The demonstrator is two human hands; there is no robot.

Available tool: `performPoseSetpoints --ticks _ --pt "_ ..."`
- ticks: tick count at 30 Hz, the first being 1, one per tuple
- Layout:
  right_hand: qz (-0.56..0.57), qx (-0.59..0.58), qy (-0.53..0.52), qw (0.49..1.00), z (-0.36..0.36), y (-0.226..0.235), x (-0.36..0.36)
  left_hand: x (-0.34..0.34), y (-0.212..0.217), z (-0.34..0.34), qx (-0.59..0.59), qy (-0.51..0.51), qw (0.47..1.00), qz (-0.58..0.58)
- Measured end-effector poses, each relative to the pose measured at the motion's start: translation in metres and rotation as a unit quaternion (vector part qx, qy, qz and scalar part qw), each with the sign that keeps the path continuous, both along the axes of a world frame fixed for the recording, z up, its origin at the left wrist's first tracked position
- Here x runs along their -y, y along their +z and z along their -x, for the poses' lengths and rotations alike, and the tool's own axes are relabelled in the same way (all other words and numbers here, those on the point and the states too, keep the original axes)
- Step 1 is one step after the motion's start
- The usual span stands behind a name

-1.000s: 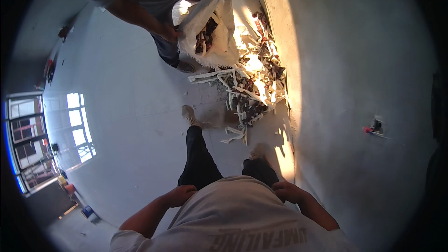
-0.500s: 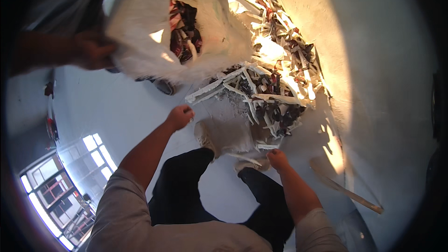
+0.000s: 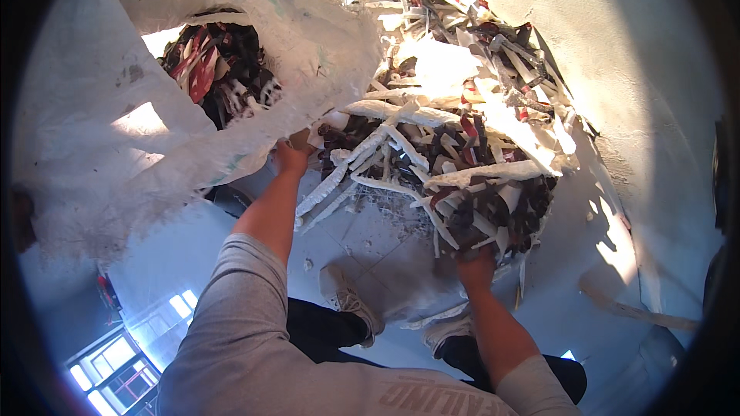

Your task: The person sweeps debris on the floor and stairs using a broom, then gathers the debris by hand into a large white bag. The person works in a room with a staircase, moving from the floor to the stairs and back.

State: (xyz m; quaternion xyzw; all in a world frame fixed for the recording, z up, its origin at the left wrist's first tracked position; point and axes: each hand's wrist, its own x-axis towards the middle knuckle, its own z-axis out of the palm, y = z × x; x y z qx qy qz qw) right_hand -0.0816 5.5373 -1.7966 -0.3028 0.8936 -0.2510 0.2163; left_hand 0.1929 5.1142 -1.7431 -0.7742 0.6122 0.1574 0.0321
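Two hands on debris: left hand point(image 3: 291, 156) fingers closed on white sack point(image 3: 116, 131) rim; right hand point(image 3: 476, 266) fingers around rubble pile point(image 3: 462, 162) scraps.

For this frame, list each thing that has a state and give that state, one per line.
white woven sack: mouth open, partly filled with dark and red scraps
left hand: closed on the sack's rim
right hand: reaching into the debris, grip not clear
debris pile: loose heap of white strips and dark scraps against the wall
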Motion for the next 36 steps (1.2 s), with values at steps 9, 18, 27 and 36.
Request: performPoseSetpoints --ticks 9,18,27,36 --pt "-0.303 0.222 0.235 0.897 0.065 0.052 -0.041 -0.025 0.092 -0.042 -0.064 -0.136 0.984 -0.092" --pt "-0.375 0.144 0.396 0.826 0.087 0.221 0.04 -0.078 0.213 -0.069 0.089 -0.322 0.918 -0.215" --pt "0.1 0.626 -0.022 0.773 0.095 0.242 0.037 -0.133 0.228 0.054 -0.451 -0.205 0.787 -0.367" --pt "0.254 0.615 -0.046 0.745 0.118 0.236 0.045 -0.184 0.209 0.149 -0.294 -0.274 0.817 -0.414"
